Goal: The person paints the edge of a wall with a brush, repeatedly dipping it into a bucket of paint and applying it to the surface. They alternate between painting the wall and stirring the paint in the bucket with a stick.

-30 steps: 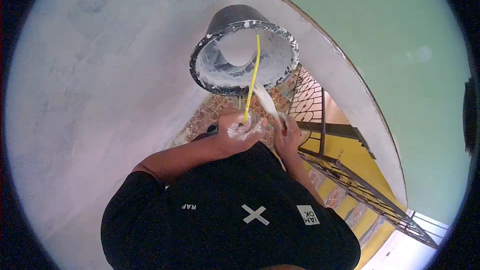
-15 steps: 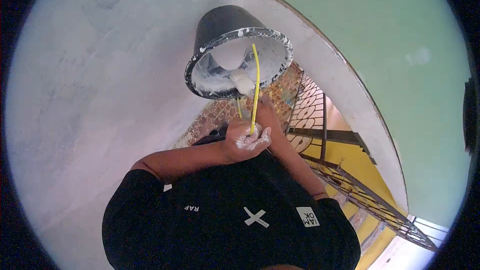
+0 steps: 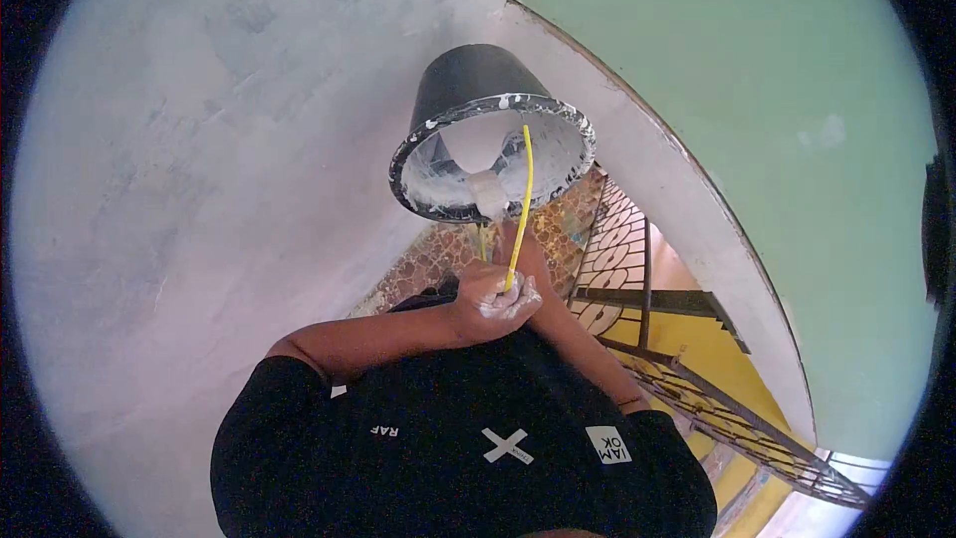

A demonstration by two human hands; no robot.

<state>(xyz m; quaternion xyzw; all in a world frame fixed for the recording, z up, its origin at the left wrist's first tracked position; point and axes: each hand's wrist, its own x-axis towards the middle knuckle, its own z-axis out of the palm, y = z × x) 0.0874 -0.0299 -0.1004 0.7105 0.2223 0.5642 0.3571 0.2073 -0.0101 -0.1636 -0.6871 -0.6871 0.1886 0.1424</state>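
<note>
A black bucket (image 3: 478,80), its rim crusted with white, hangs tilted with its mouth facing me. White paste (image 3: 473,144) shows inside. My left hand (image 3: 496,301), smeared with white, is closed around the bucket's yellow handle (image 3: 525,189) in front of my chest. Beyond it, my right hand (image 3: 516,237) is at the near rim, partly hidden behind the handle and left hand. A flat, white-coated putty knife (image 3: 488,196) extends from the right hand into the bucket's mouth; its grip is out of sight.
A patchy white wall (image 3: 199,189) stands close on my left. To the right are a green wall (image 3: 717,70) with a curved pale border (image 3: 657,159) and a metal stair railing (image 3: 717,399). Below lies a brown stone-patterned floor (image 3: 418,264), with yellow steps (image 3: 722,349) beyond the railing.
Bucket, hands and surroundings sit lower in the view, as my head has shifted. The putty knife has moved slightly left relative to the bucket's mouth. Both hands keep their hold.
</note>
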